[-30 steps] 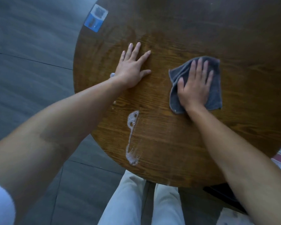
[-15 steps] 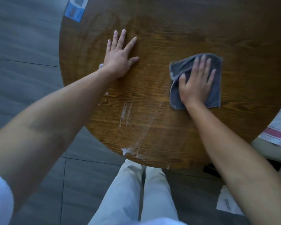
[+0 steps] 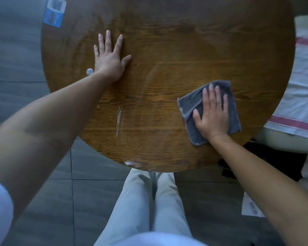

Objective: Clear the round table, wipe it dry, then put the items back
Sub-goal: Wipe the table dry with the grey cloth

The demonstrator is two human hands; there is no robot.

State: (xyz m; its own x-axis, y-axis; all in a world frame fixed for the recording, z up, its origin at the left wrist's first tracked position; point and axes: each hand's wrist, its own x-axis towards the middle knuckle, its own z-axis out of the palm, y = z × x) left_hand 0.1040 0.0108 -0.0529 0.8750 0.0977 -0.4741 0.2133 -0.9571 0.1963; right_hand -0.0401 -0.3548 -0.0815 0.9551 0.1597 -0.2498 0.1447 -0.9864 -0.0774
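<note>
Right hand, grip open, presses a soft, limp grey cloth flat near the bench's right edge; left hand splayed empty; foam streaks apparently remain.

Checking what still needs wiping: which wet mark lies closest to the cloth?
The thin vertical streak mid-table, left of the grey cloth; the blobs at the near rim and left wrist lie farther.

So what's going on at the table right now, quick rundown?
Left hand flat on the round table, bracing. Right hand pressing the grey cloth down. White streak and foam blob near the front edge, unwiped.
</note>
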